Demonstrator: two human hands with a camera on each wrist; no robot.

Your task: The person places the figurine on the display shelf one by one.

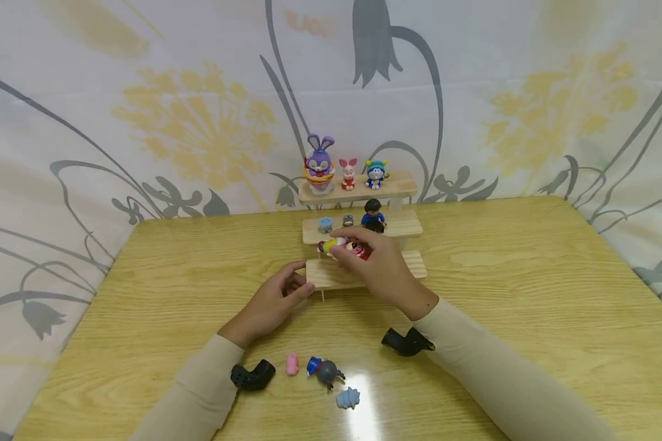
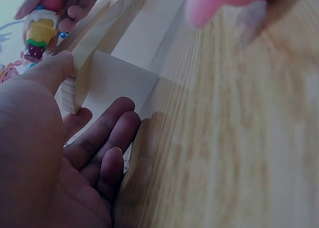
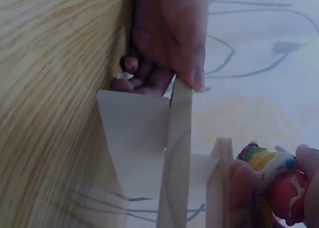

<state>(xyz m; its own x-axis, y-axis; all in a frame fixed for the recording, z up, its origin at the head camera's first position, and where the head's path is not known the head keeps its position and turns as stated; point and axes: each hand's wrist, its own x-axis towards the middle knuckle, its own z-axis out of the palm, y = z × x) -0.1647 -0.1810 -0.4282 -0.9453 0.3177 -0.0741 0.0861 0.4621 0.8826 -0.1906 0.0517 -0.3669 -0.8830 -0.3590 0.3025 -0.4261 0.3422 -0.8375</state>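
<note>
A three-tier wooden display stand (image 1: 325, 275) stands against the back of the table. The left hand (image 1: 270, 306) pinches the left end of its lowest shelf, thumb on top and a finger beneath; its other fingers curl loosely by the white side support (image 2: 119, 78). The right hand (image 1: 383, 269) holds a colorful toy figurine (image 1: 327, 245) between thumb and fingers, tilted sideways just over the lowest shelf. Red, white, yellow and green parts of the figurine (image 3: 261, 160) show in the right wrist view; the fingers hide some of it.
On the top tier stand a purple rabbit figurine (image 1: 320, 165), a pink pig (image 1: 348, 174) and a blue figurine (image 1: 376, 174). The middle tier bears two small toys and a dark-capped figure (image 1: 372, 214). Nearer lie a pink toy (image 1: 292, 364), a grey figure (image 1: 327, 371) and a light-blue piece (image 1: 348, 398).
</note>
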